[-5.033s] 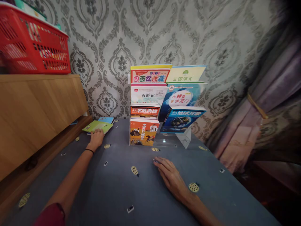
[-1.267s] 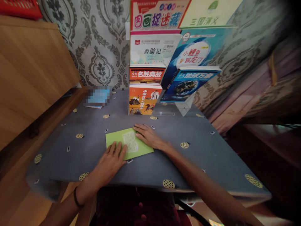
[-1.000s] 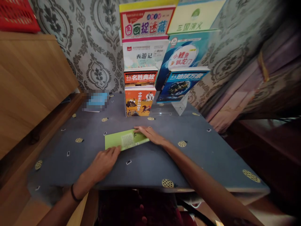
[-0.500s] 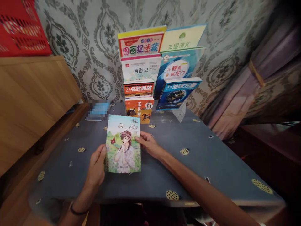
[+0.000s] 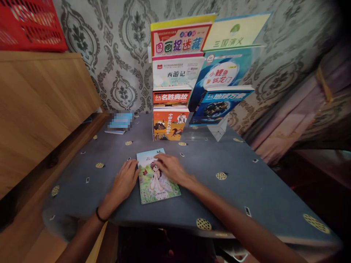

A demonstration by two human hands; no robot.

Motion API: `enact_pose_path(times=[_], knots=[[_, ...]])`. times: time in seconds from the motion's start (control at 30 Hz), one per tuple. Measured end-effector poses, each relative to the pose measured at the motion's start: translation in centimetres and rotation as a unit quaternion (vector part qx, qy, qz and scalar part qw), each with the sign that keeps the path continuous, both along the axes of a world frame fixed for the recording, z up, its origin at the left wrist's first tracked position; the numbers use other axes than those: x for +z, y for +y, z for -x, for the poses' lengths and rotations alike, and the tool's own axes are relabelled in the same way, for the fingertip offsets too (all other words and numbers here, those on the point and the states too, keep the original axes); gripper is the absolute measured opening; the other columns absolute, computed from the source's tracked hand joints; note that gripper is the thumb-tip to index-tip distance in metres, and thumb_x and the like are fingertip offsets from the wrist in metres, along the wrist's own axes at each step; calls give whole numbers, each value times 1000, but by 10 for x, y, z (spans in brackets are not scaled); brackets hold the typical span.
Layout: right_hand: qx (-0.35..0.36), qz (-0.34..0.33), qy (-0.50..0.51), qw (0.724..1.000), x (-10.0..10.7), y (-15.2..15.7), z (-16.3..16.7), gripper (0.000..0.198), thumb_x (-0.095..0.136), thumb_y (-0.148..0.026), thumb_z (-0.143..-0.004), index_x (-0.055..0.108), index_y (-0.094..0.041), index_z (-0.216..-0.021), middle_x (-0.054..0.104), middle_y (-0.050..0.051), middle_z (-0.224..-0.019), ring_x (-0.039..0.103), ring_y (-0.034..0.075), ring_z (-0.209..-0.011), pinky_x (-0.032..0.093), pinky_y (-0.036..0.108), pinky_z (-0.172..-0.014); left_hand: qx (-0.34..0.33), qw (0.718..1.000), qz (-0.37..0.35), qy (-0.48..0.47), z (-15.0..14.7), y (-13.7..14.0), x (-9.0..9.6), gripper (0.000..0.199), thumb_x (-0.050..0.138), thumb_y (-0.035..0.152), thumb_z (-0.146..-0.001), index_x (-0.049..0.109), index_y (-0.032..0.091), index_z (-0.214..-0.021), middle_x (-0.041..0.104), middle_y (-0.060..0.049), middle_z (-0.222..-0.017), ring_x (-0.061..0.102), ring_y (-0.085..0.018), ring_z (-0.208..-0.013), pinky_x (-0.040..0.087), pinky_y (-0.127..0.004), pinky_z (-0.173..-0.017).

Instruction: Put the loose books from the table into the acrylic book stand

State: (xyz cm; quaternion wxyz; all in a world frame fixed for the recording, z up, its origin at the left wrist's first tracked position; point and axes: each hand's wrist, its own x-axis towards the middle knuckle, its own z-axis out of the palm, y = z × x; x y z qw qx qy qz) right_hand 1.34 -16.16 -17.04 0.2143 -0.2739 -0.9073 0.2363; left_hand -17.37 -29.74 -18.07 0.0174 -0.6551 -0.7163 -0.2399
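A thin paperback book (image 5: 157, 182) with a drawn figure and flowers on its cover lies face up near the front of the table, turned slightly. My left hand (image 5: 124, 179) rests at its left edge, fingers extended and fingertips against the book's side. Across the upper right of the cover lies my right hand (image 5: 172, 168), fingers stretched out and covering part of the title. Neither hand is wrapped round the book. Behind it stands a clear display rack (image 5: 218, 132) with several books, among them an orange book (image 5: 171, 124) and a dark blue book (image 5: 221, 106).
A blue book (image 5: 120, 122), blurred out, lies at the table's back left. The grey patterned tablecloth (image 5: 238, 157) covers the table. On the left is a wooden cabinet (image 5: 46, 98) bearing a red basket (image 5: 30, 25); a curtain (image 5: 290, 117) hangs to the right.
The paperback, held up by both hands before, now lies on the table. My right hand has shifted onto its cover and my left hand to its edge. The view has shifted slightly.
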Motion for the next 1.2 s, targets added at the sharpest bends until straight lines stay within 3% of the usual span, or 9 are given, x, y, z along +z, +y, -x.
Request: enact_pose_path(times=[0.07, 0.13, 0.23, 0.4, 0.6, 0.8, 0.93, 1.03, 1.2], knots=[[102, -19, 22, 994, -4, -10, 22, 36, 48, -32, -100, 60, -20, -132, 68, 13, -130, 62, 25, -122, 47, 41, -103, -11, 1000, 3, 23, 2, 7, -9, 28, 41, 27, -99, 54, 18, -122, 62, -14, -130, 58, -30, -123, 48, -51, -102], [158, -25, 14, 987, -7, -17, 44, 44, 46, -36, -102, 53, -15, -140, 58, 16, -143, 51, 26, -136, 40, 46, -113, -18, 999, 11, 25, 4, 9, -18, 32, 41, 23, -98, 52, 17, -127, 61, -15, -131, 58, -30, -122, 50, -52, -101], [176, -18, -7, 984, -11, -19, 67, 51, 41, -42, -104, 47, -12, -145, 52, 18, -149, 44, 27, -142, 30, 50, -119, -36, 999, -6, 7, 8, 7, -27, 36, 41, 21, -97, 50, 16, -132, 62, -15, -130, 58, -29, -123, 50, -50, -102], [177, -22, -42, 983, -16, -12, 78, 57, 36, -48, -104, 47, -10, -145, 50, 20, -150, 43, 26, -143, 27, 48, -121, -37, 999, -29, 11, 11, 5, -32, 37, 42, 26, -99, 50, 16, -135, 59, -15, -137, 53, -29, -131, 47, -51, -107], [131, -51, -61, 988, -23, 2, 66, 59, 35, -50, -104, 49, -10, -144, 47, 21, -152, 38, 27, -146, 30, 48, -120, -12, 999, -5, 50, 10, 5, -31, 36, 41, 34, -102, 55, 19, -131, 60, -13, -136, 53, -30, -131, 47, -52, -106], [90, -21, -60, 994, -28, 25, 31, 59, 38, -50, -103, 49, -9, -145, 44, 22, -154, 38, 29, -146, 29, 51, -121, -6, 997, 13, 74, 9, 4, -28, 39, 41, 35, -102, 54, 18, -134, 60, -13, -137, 55, -30, -129, 45, -52, -108], [59, 33, -22, 997, -31, 50, 0, 56, 34, -50, -103, 53, -15, -142, 49, 17, -151, 42, 29, -144, 27, 55, -121, -7, 997, 14, 78, 11, 4, -25, 38, 41, 36, -102, 56, 18, -131, 60, -15, -137, 54, -31, -130, 46, -53, -108], [44, 106, 33, 993, -31, 65, -15, 55, 27, -52, -104, 56, -22, -140, 56, 10, -147, 48, 25, -139, 32, 51, -119, -23, 996, 13, 89, 11, 10, -22, 38, 42, 37, -101, 58, 17, -129, 57, -15, -141, 48, -32, -138, 42, -54, -111], [43, 189, 99, 976, -29, 73, -19, 64, 24, -63, -102, 58, -22, -139, 59, 9, -144, 52, 23, -136, 33, 48, -119, -108, 989, 59, 82, 3, 48, -15, 42, 41, 36, -102, 55, 16, -136, 50, -16, -150, 37, -30, -146, 36, -55, -115]])
